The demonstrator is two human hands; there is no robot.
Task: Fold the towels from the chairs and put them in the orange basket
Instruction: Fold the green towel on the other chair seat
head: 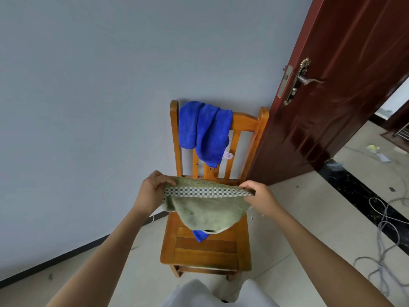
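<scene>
A green towel [205, 209] with a checked band along its upper edge is held stretched above the seat of a wooden chair [208, 251], its body sagging down in a loose fold towards the seat. The left corner of the band is pinched by the left hand [152, 189], fingers curled over the top edge, and the right corner is gripped by the right hand [261, 196]; both hands are closed on the cloth. A small tip of blue fabric [199, 236] is seen on the chair seat, poking out from beneath the hanging green towel. A blue towel [203, 131] is draped over the top rail of the chair back, on its left half, with a white label showing at its lower right edge. The chair is set against a pale wall [88, 85]. To the right of the chair an open dark red door [332, 96] with a brass handle is seen, and further right of the chair grey cables [385, 229] are spread over the tiled floor
</scene>
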